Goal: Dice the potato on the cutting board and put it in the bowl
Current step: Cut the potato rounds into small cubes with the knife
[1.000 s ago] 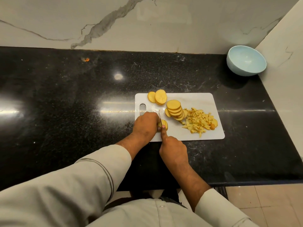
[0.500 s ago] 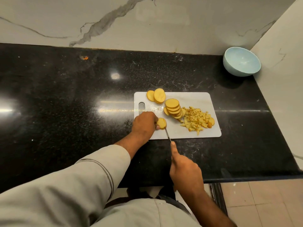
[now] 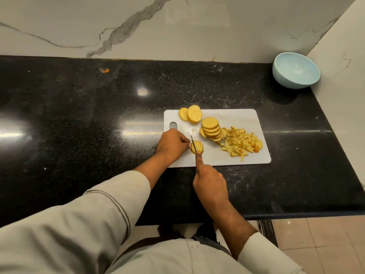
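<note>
The right hand (image 3: 209, 181) has moved forward again, its grip curled round the knife (image 3: 193, 144), forefinger along the blade, which now lies across a potato slice (image 3: 197, 147). The left hand (image 3: 171, 147) pinches that slice on the white cutting board (image 3: 237, 117). Farther along lie stacked slices (image 3: 211, 129) and diced potato (image 3: 241, 143); the blue bowl (image 3: 295, 70) sits well apart on the black tabletop (image 3: 79, 115).

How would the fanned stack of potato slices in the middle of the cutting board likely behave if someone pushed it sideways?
The stack of slices already leans in a fan, so it would probably slide apart rather than move as one. The cut faces look moist, so likely slippery. Flat rounds on the cutting board seem unlikely to roll.
</note>
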A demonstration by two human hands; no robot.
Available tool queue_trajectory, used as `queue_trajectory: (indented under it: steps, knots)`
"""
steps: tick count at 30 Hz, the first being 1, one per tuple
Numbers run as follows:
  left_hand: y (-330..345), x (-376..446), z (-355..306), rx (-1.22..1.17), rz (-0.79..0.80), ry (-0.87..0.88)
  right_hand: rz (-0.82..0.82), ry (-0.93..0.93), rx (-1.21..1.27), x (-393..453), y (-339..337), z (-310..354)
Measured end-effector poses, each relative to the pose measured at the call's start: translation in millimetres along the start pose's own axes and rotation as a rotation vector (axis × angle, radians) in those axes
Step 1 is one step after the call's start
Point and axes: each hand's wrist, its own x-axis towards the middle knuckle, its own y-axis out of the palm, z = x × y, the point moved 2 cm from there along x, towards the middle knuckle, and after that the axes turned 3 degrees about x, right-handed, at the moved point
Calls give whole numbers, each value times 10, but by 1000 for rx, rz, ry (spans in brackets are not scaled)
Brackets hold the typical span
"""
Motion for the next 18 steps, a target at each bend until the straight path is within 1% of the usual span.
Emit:
queue_trajectory:
  steps: [8, 18]
  knots:
    - [88, -50, -87, -89, -24, -151, 42, 7, -2, 34, 37, 13]
    - [110, -54, -62, -126, -23, -153, 19, 9, -51, 17, 76, 23]
